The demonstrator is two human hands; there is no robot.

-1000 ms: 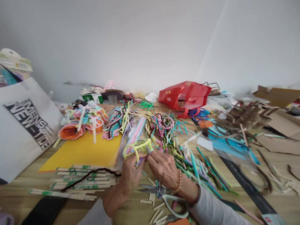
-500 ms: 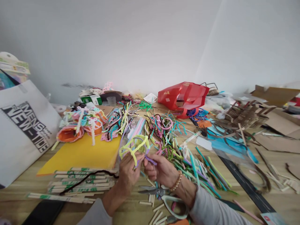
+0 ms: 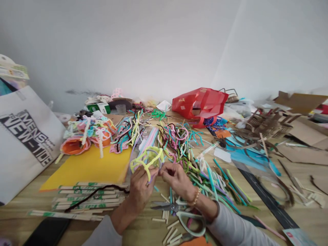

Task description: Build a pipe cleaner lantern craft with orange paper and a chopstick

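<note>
Frame (image 3: 147, 166) of yellow-green fuzzy stems hangs above the desk (image 3: 139, 223), toward its near edge: struts already joined, purple strand (image 3: 153, 178) apparently unfinished. Left hand (image 3: 141, 185) slants inward, fingers closed on the frame. Right hand (image 3: 177, 179) meets it, wrist bent, fingertips bunched; I cannot tell whether they grip the strand.

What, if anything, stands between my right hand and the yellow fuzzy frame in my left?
Nothing visible: your right hand is right beside the yellow fuzzy frame in your left hand. The scissors lie nearer you, out of the way.
</note>
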